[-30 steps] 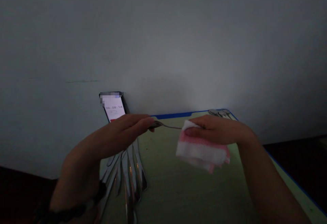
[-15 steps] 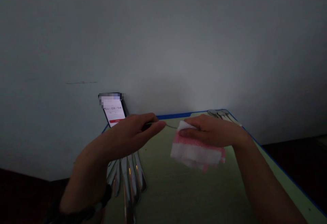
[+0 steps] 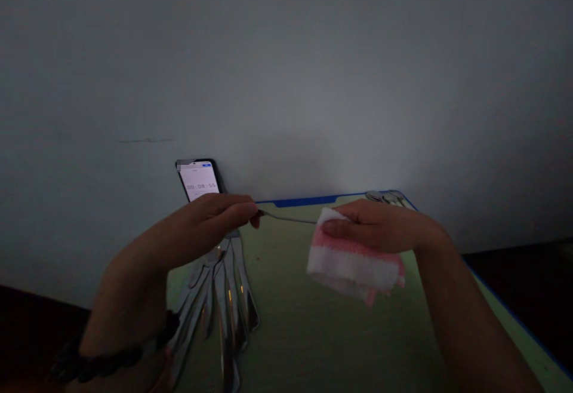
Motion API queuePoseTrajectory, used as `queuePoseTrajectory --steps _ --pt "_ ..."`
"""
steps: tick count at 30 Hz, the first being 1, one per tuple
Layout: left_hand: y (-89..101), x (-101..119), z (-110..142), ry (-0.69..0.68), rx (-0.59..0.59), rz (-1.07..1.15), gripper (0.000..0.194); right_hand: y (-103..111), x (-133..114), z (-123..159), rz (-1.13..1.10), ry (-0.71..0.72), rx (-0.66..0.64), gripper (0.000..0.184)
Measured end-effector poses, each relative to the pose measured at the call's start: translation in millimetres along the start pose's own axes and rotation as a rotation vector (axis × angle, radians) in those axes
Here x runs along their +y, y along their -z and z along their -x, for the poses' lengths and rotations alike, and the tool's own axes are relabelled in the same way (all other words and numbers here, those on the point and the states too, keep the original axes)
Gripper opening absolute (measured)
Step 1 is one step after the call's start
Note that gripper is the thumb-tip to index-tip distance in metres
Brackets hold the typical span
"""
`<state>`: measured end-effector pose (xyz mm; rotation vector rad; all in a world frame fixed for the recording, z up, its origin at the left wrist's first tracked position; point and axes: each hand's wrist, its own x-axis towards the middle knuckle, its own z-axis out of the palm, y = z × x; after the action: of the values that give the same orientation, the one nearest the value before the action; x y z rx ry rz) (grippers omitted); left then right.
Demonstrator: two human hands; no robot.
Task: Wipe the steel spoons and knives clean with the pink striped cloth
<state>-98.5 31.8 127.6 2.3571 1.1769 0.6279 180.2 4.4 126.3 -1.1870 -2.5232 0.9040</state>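
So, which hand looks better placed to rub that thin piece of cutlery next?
Probably the right hand: it pinches the pink-and-white cloth at one end of the thin piece of cutlery. The left hand holds the other end, with no cloth visible there.

We see dim, gray light, a glowing phone (image 3: 200,179), and a soft shadow (image 3: 290,157) on the wall (image 3: 286,70).

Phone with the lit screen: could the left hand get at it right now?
Probably yes: the phone shows just beyond the left hand, with nothing seen between, though that hand's grip is on a metal utensil.
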Motion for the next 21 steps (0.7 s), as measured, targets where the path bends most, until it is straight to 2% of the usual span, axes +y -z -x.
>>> queuePoseTrajectory --steps 4,9,12,17,21 --pt "-4.5 11 -3 0.055 -0.081 -0.072 0.042 1 2 1 -0.016 0.001 0.026 0.043" --pt "-24.6 38 -13 -0.013 -0.126 -0.172 0.049 -5 -6 -5 0.051 0.041 -0.020 0.041" --pt "-29.5 45 -15 -0.004 -0.160 -0.181 0.051 -9 -9 -9 0.083 0.057 -0.033 0.039" --pt "-22.3 31 -15 0.029 -0.195 -0.089 0.049 -8 -3 -10 0.041 0.023 -0.042 0.038" --pt "-9.7 6 -11 0.100 -0.084 -0.049 0.040 -2 4 -6 -0.011 -0.014 0.010 0.038"
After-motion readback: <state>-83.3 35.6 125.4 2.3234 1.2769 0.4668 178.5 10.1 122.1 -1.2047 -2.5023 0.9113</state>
